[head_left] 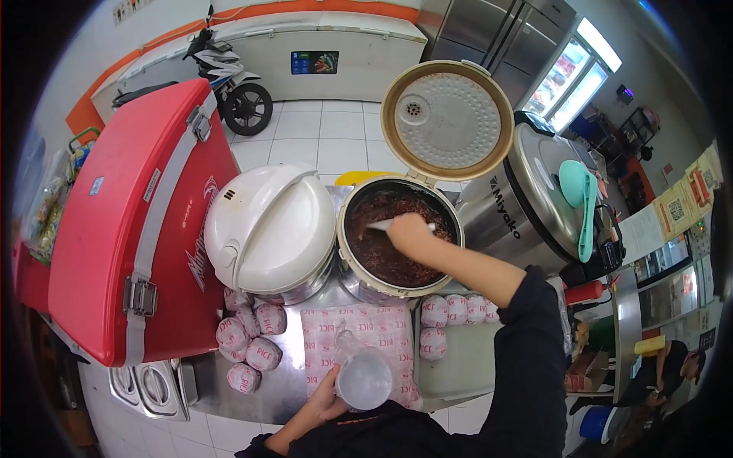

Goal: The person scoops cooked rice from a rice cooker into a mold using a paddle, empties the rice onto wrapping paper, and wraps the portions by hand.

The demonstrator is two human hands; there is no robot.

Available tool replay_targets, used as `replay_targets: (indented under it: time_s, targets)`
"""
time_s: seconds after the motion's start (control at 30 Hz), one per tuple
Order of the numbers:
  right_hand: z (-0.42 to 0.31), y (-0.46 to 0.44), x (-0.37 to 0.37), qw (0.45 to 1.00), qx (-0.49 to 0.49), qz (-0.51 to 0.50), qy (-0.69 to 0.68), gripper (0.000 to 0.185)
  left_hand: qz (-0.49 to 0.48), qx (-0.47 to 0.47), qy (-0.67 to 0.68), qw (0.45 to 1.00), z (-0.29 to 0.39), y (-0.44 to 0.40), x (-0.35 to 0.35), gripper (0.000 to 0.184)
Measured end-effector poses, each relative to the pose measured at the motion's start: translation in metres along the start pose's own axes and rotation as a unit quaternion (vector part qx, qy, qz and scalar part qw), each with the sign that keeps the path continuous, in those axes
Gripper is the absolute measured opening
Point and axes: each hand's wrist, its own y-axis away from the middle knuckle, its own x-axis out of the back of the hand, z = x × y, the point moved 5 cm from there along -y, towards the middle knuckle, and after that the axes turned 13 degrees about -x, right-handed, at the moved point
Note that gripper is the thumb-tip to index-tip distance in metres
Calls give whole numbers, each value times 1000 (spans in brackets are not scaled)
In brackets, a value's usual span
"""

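My right hand point(411, 237) is closed around a white rice paddle point(379, 225), its blade in dark reddish-brown rice point(389, 259) inside an open rice cooker point(345, 263). The cooker's lid point(458, 118) is tipped up at the back. Low in front of me, my left hand point(327, 397) grips a translucent plastic cup point(365, 379) by its side. Beneath the cup lies a stack of wrapping paper point(324, 328) printed with red "RICE". What the cup contains, if anything, I cannot make out.
A closed white rice cooker point(267, 221) and a red cool box point(130, 221) stand left. Wrapped rice portions point(263, 353) sit on the metal table; others fill part of a tray point(458, 362). A steel Miyako cooker point(519, 198) carries a turquoise ladle point(586, 214). Another person point(668, 370) is far right.
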Motion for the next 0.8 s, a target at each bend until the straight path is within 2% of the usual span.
replay_targets:
  time_s: [0.03,0.1,0.17,0.3,0.4,0.5,0.57,0.63,0.7,0.77,0.8]
  targets:
    - [-10,12,2,999,38,-8,10,15,-9,-5,-2,1000,1,-2,1,59]
    - [-9,27,24,997,45,-54,-11,14,-13,-9,16,1000,1,-4,5,59]
    - [8,34,55,983,47,-171,42,14,-17,-7,25,1000,4,-5,10,59]
    - [54,9,66,974,-101,-179,98,19,-17,-6,29,999,7,-11,2,58]
    - [50,5,38,973,-125,-146,129,20,7,7,9,1000,11,-11,-11,58]
    - [34,6,26,956,-155,-181,170,19,5,5,4,1000,17,-17,-17,57]
    - [33,0,4,961,-141,-179,156,19,-3,4,9,1000,19,-16,-17,57]
    - [40,-3,-4,980,-118,-147,60,21,-9,-17,17,1000,25,-15,-20,57]
    - [46,7,-7,982,-116,-134,58,20,-32,-28,40,998,26,-18,-19,57]
    - [36,23,-11,995,-23,-61,80,18,-55,-37,64,996,24,-22,-22,57]
    - [32,35,-7,990,44,-80,111,16,-63,-38,64,995,23,-23,-23,57]
